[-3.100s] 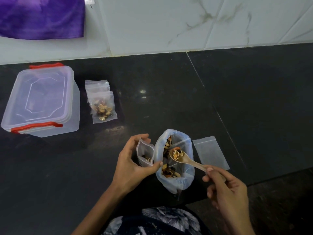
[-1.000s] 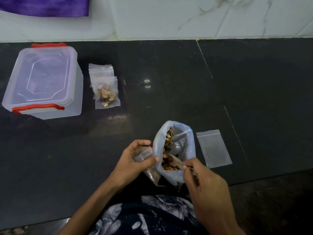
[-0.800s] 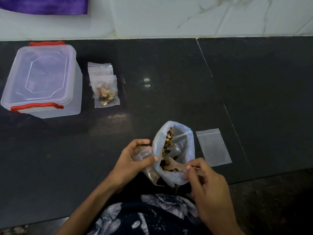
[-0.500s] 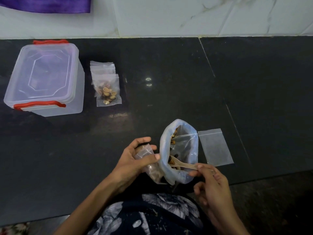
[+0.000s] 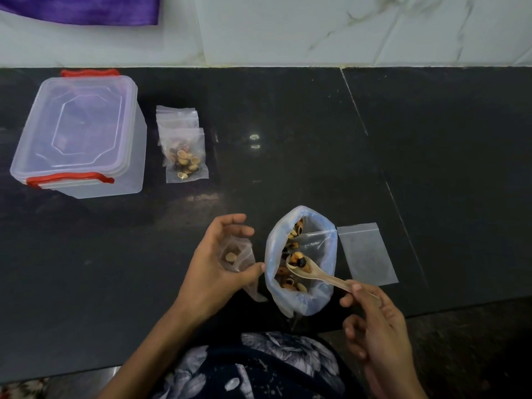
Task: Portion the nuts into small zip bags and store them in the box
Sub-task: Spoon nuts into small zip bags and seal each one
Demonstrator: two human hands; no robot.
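Observation:
My left hand (image 5: 216, 272) holds a small clear zip bag (image 5: 234, 256) open, with a few nuts at its bottom. Right beside it stands the large plastic bag of mixed nuts (image 5: 300, 260), its rim rolled down. My right hand (image 5: 374, 321) pinches the handle of a wooden spoon (image 5: 313, 272), whose bowl is loaded with nuts and hangs over the large bag's mouth. An empty zip bag (image 5: 367, 253) lies flat to the right. Filled zip bags (image 5: 184, 151) lie next to the clear box (image 5: 79, 133), whose lid with red clips is on.
All of it rests on a dark stone counter (image 5: 288, 125) backed by a white marble wall (image 5: 316, 27). A purple cloth (image 5: 80, 8) hangs at the top left. The counter's front edge runs just in front of my floral clothing (image 5: 259, 367).
The spoon went down into the large bag and has come up loaded with nuts. My left hand has opened the small bag's mouth wider.

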